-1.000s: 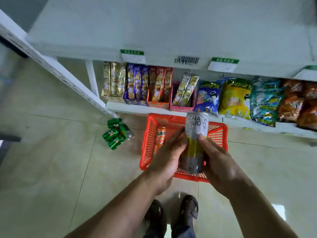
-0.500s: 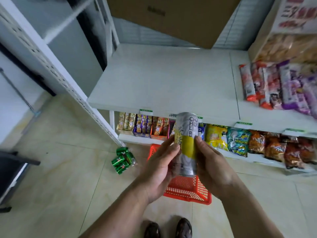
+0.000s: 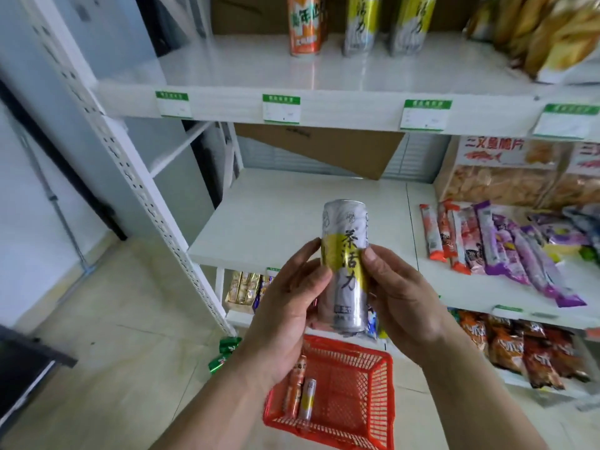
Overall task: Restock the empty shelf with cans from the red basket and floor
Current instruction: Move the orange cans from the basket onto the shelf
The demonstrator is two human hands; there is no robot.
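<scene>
A white shelf [image 3: 292, 219] with a bare left half stands in front of a person holding a tall silver-and-yellow can [image 3: 344, 266] upright between both hands, with its long axis near vertical, top rim up and tipped slightly away, and the printed label facing the camera. The can hangs in the air in front of the shelf edge, above a red basket [image 3: 360, 397] on the floor. The left hand [image 3: 285, 313] curls round the can's left side, thumb on the front; the right hand [image 3: 399, 297] pinches the right side with thumb and fingertips, so each grip is closed on the can. Judged from here, the main risk is in the handover to the shelf: the smooth can is held mostly by its sides, and easing one hand off early could let it slip and drop onto the two cans [image 3: 300, 393] lying in the basket. Set down tilted, so slim a can would likely topple and roll. Three more cans [image 3: 354, 21] already stand on the upper shelf [image 3: 259, 66], and green cans [image 3: 224, 354] lie on the floor near the upright.
</scene>
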